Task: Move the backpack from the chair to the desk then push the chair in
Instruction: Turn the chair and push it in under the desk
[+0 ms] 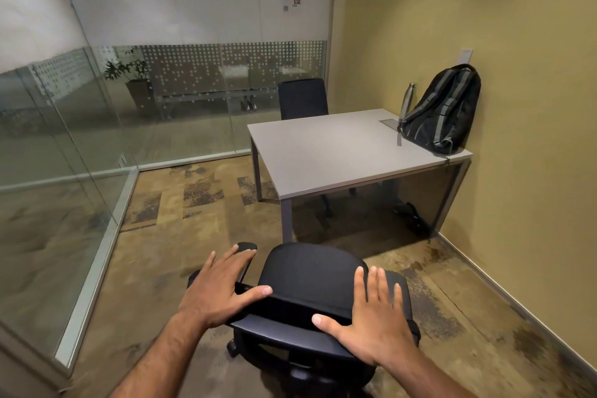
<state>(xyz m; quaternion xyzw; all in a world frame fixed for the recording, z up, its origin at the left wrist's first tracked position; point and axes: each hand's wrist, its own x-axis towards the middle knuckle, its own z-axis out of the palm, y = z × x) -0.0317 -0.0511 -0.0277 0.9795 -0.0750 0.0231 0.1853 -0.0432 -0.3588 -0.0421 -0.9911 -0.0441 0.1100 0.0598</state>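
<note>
The black backpack (444,108) with grey stripes stands on the grey desk (339,149), at its far right corner, leaning on the yellow wall. The black office chair (310,275) is in front of me, a short way back from the desk's near edge, its seat bare. My left hand (223,287) lies flat over the chair's left armrest and the top of the backrest, fingers spread. Spread the same way, my right hand (371,313) rests flat on the right end of the backrest top. Neither hand is curled around anything.
A steel bottle (407,100) stands next to the backpack. A second dark chair (303,98) is tucked in at the desk's far side. Glass partitions (80,139) run along the left and back. The yellow wall (533,107) closes the right side. Something dark lies under the desk.
</note>
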